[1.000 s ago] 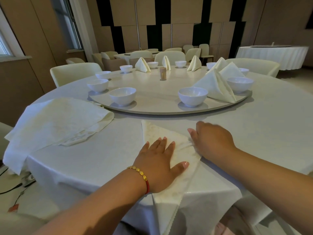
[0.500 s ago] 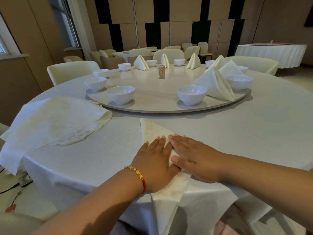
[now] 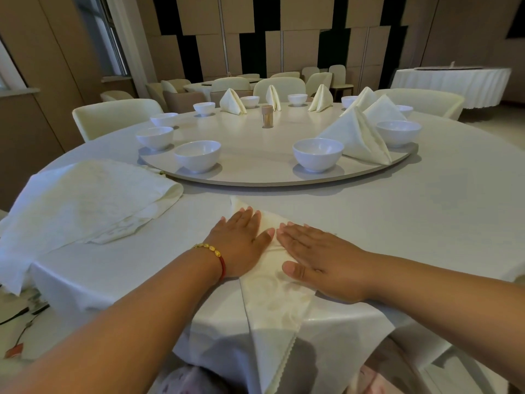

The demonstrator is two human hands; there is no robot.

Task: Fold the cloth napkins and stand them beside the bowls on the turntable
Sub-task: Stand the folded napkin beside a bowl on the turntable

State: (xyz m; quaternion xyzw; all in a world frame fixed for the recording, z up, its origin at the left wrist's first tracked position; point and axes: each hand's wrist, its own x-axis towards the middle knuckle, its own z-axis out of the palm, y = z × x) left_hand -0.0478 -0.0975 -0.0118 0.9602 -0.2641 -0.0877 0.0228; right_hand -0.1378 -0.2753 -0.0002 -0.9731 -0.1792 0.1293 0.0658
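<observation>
Head view: left hand [image 3: 241,245] and right hand [image 3: 321,263], fingers flat, press a folded napkin [image 3: 272,294] at the table's [image 3: 426,209] near edge, its lower tip overhanging.

Napkin pile [image 3: 85,200] left of turntable [image 3: 255,155]; bowls [image 3: 317,153] on it.

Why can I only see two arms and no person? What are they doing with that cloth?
The camera sits on the person's head and looks down, so you see only their arms, as if through their eyes. The left hand, the one with the bracelet, and the right hand both lie flat on a napkin at the table's edge, pressing a fold. Nothing is gripped. More unfolded napkins wait in a pile on the left. On the round turntable stand white bowls and napkins already folded into tents, plus a small jar of toothpicks.
</observation>
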